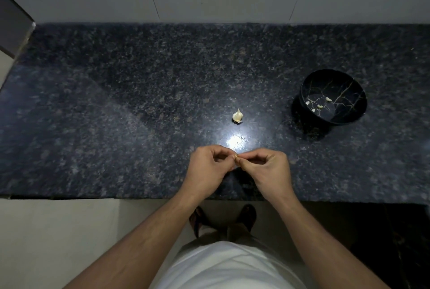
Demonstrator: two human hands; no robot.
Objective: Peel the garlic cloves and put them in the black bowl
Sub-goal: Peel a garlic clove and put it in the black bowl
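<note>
Dim scene, one hot white glare spot on the counter (139, 107) just beyond the hands. Bowl (333, 96) throws a shadow down-left. Edges bow outward, corners darken, detail soft.

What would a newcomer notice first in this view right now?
Probably the left hand and right hand, pinched together over something small near the counter's front edge; what they hold is too small to tell. Next, the glare just beyond the fingers, with the garlic head behind it. At far right, the black bowl holds four peeled cloves.
</note>
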